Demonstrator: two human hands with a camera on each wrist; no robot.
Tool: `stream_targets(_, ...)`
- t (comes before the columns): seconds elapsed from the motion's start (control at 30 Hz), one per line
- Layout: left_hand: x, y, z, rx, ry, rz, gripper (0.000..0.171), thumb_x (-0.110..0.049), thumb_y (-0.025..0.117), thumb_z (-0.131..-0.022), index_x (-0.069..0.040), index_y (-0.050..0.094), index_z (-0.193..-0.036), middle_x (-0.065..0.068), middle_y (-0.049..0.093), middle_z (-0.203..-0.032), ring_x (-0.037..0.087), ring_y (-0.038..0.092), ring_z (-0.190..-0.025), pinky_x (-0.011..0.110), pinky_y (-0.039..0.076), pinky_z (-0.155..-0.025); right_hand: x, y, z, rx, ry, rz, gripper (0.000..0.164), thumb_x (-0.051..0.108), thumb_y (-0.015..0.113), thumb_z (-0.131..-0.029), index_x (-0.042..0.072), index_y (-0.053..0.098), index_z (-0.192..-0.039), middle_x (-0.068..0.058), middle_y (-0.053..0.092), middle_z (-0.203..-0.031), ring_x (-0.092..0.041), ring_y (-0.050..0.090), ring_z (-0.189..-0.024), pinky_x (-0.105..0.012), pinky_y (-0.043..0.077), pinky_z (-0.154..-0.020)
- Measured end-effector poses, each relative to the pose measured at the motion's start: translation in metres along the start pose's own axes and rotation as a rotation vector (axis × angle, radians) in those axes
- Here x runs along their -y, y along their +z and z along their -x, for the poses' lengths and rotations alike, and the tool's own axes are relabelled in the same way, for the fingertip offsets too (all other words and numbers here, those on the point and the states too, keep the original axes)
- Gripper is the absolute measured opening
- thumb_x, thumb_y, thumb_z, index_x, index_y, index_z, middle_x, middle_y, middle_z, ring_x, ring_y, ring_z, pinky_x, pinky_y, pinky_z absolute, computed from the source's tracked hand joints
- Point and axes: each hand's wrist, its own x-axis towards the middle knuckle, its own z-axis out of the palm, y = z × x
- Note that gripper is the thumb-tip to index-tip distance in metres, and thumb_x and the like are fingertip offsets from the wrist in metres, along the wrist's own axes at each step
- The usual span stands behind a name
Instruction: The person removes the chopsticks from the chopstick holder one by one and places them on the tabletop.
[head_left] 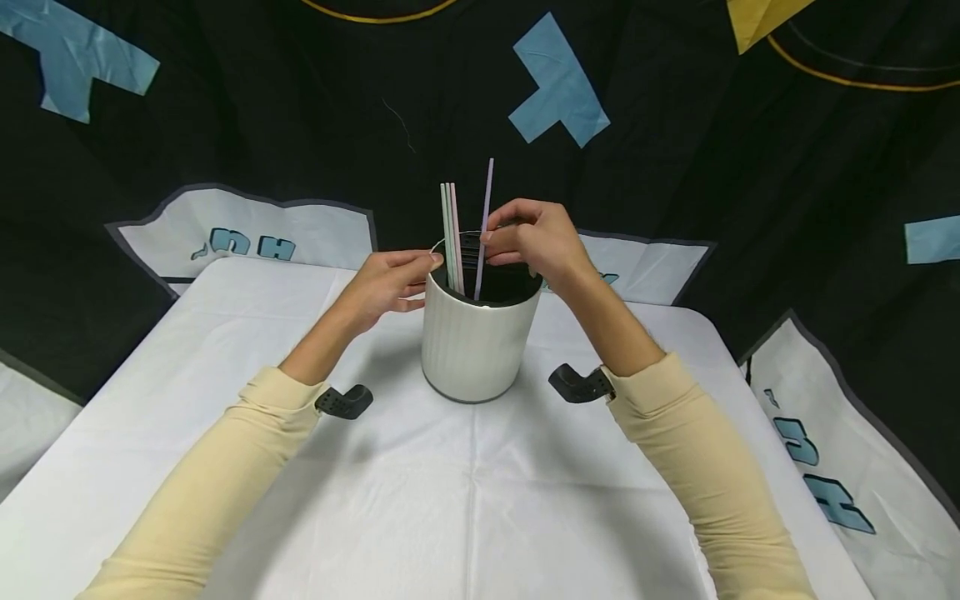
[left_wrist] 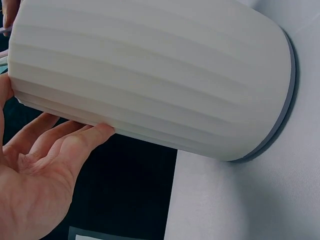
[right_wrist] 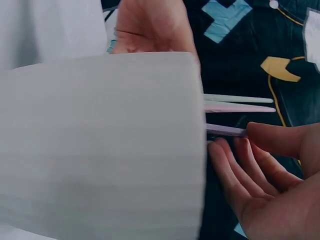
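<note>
A white ribbed utensil holder (head_left: 477, 350) with a dark inside stands upright on the table, its dark base ring showing in the left wrist view. At its left rim my left hand (head_left: 391, 282) holds it, thumb at the rim and fingers against the side. My right hand (head_left: 536, 237), above the right rim, pinches a purple chopstick (head_left: 487, 196) between thumb and fingers; the stick's lower end is inside the holder. Several pale green and pink chopsticks (head_left: 452, 221) lean together near the left rim, their lower ends hidden.
White cloth covers the table (head_left: 420, 517). Behind it hangs a black backdrop (head_left: 300, 125) with blue, yellow and white shapes. A black wrist mount (head_left: 345, 402) juts from the left sleeve, another mount (head_left: 577, 384) from the right.
</note>
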Motion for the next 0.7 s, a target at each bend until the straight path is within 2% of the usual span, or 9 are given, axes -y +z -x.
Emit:
stream_targets(0.23,0.0,0.0,0.0,-0.006,-0.005,-0.01,0.058,-0.036,0.068,-0.097,-0.007,0.054,-0.145,0.011,0.058,-0.145,0.029,0.059,-0.129,0.041,0.058,-0.098,0.012,-0.018,0.004,-0.062,-0.035,-0.139,0.012,0.007,0.071,-0.094,0.003,0.068,-0.105,-0.01,0.071,-0.098,-0.024,0.076,-0.084,-0.034,0.063,-0.085)
stream_targets(0.43,0.001,0.0,0.0,-0.003,0.0,-0.023,0.061,-0.038,0.068,-0.097,-0.007,0.052,-0.147,0.011,0.057,-0.146,0.03,0.058,-0.13,0.042,0.057,-0.099,0.017,-0.032,0.007,-0.143,-0.081,-0.27,0.011,0.007,0.07,-0.095,0.003,0.068,-0.105,-0.01,0.07,-0.101,-0.022,0.076,-0.087,-0.032,0.062,-0.086)
stream_targets(0.7,0.001,0.0,0.001,-0.004,0.006,-0.017,0.063,-0.038,0.068,-0.097,-0.006,0.05,-0.148,0.012,0.056,-0.147,0.032,0.058,-0.132,0.044,0.056,-0.1,0.017,-0.052,0.013,-0.247,-0.052,-0.438,0.015,0.011,0.069,-0.096,0.005,0.068,-0.109,-0.008,0.07,-0.105,-0.021,0.076,-0.09,-0.029,0.061,-0.086)
